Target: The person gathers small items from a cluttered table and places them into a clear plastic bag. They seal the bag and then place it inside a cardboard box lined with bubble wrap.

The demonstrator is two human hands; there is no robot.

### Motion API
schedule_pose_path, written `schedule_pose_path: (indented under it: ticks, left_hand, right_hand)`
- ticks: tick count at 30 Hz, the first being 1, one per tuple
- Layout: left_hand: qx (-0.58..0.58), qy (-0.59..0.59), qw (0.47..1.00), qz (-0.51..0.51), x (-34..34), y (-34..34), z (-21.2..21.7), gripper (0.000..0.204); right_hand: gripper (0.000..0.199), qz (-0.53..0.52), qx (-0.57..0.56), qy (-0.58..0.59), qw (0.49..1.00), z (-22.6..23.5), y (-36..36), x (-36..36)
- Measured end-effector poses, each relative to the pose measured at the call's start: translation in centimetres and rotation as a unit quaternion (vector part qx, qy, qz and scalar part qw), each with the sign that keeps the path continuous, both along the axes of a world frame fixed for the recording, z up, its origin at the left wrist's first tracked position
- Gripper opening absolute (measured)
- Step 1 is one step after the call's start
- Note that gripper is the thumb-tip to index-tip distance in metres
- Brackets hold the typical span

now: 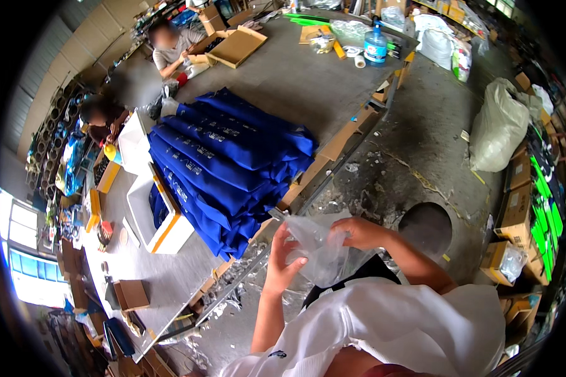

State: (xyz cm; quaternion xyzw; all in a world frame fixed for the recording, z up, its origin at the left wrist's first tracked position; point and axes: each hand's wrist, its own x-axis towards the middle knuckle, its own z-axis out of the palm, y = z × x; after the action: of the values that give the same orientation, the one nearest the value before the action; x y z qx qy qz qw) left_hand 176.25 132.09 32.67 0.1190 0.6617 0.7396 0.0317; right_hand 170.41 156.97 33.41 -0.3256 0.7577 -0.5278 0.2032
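A clear plastic bag (321, 250) is held up in front of my body, crumpled and partly see-through. At the bag's left edge is my left hand (282, 259), its fingers and thumb curved round the film. My right hand (362, 233) grips the bag's upper right side with bent fingers; some fingertips are hidden by the film. Just beyond my hands, on the table, lies a large overlapping stack of blue printed bags (226, 157). Its near corner comes close to my left hand.
The grey table (277, 69) has a metal edge in front of me. White foam boxes (177, 234) stand left of the stack. Two people sit across the table, near an open carton (238, 47). A blue water jug (375, 49) stands far right; a bulging sack (500, 125) is on the floor.
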Motion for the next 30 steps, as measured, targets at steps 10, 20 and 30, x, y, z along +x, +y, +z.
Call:
schedule_pose_path:
  ticks: [10,20,30]
  left_hand:
    - [-0.056,-0.109,0.991,0.047,0.6,2.6,0.1,0.016]
    - [-0.219,-0.089,0.970,-0.060,-11.0,12.4,-1.3,0.036]
    - [-0.327,-0.062,0.942,0.050,-25.1,23.7,1.4,0.022]
  right_hand:
    - [0.017,-0.134,0.015,-0.048,0.990,-2.0,3.0,0.9]
    - [0.013,-0.248,-0.013,-0.104,0.963,-5.6,15.3,-8.0]
    - [0.005,-0.428,-0.099,-0.154,0.885,-4.6,32.5,-21.4]
